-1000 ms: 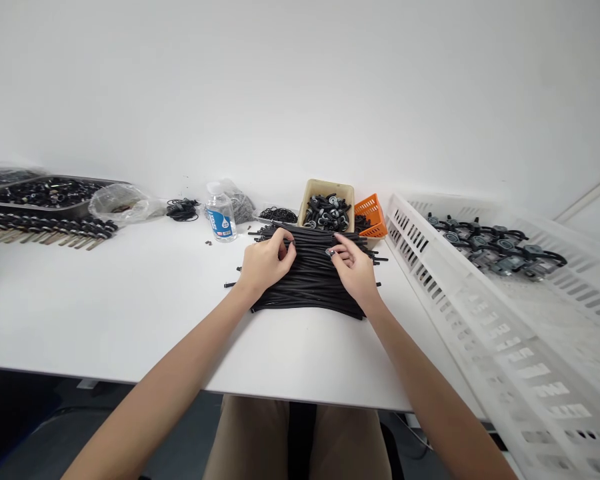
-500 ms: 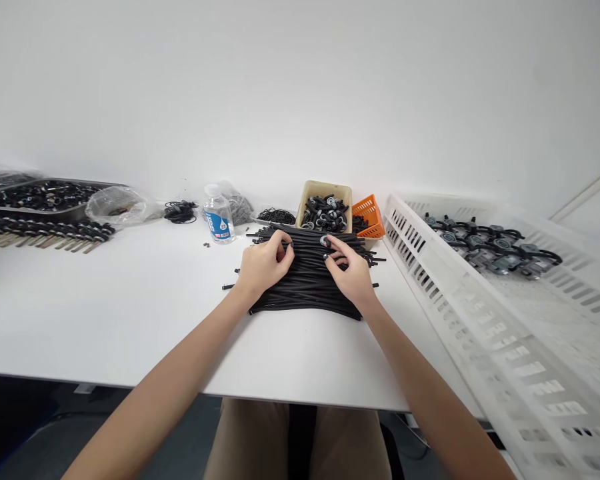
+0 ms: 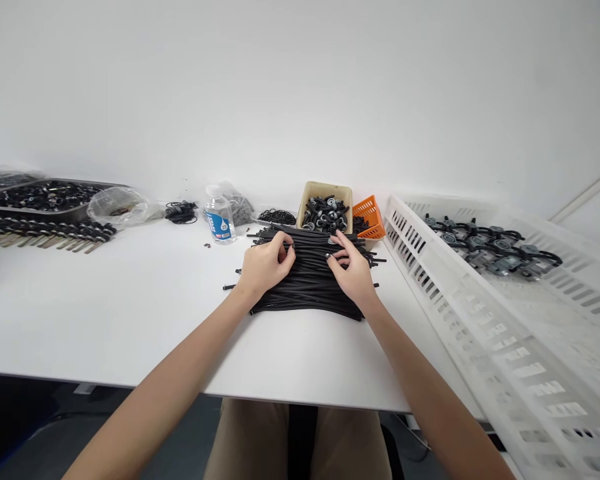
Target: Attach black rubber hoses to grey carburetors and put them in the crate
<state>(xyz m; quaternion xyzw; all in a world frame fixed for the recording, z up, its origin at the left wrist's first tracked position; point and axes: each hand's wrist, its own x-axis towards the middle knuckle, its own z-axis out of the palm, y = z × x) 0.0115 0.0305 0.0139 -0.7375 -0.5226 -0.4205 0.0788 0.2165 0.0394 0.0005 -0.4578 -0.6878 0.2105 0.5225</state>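
Observation:
A layer of black rubber tubes [image 3: 310, 293] lies side by side on the white table, and both hands are over it. My left hand [image 3: 267, 263] is closed in a pinch above the tubes' left half; what it pinches, if anything, is too small to make out. Over the right half, my right hand [image 3: 351, 267] has its thumb and fingers curled around a small part with a round grey end [image 3: 331, 241]. Most of that part is hidden by the fingers. Behind the hands stands a cream bin [image 3: 351, 200] of black parts with round metal ends.
An orange basket [image 3: 373, 212] leans beside the bin. On the right is a large white crate [image 3: 455, 320] holding metal-and-black assemblies [image 3: 503, 247]. A clear bottle [image 3: 220, 217], coiled black cords [image 3: 180, 212], a plastic bag [image 3: 123, 207] and a metal tray [image 3: 75, 212] of small parts line the left.
My right hand and the small round-ended part have shifted slightly to the right, and the fingers now cover more of it. My left hand stays nearly still.

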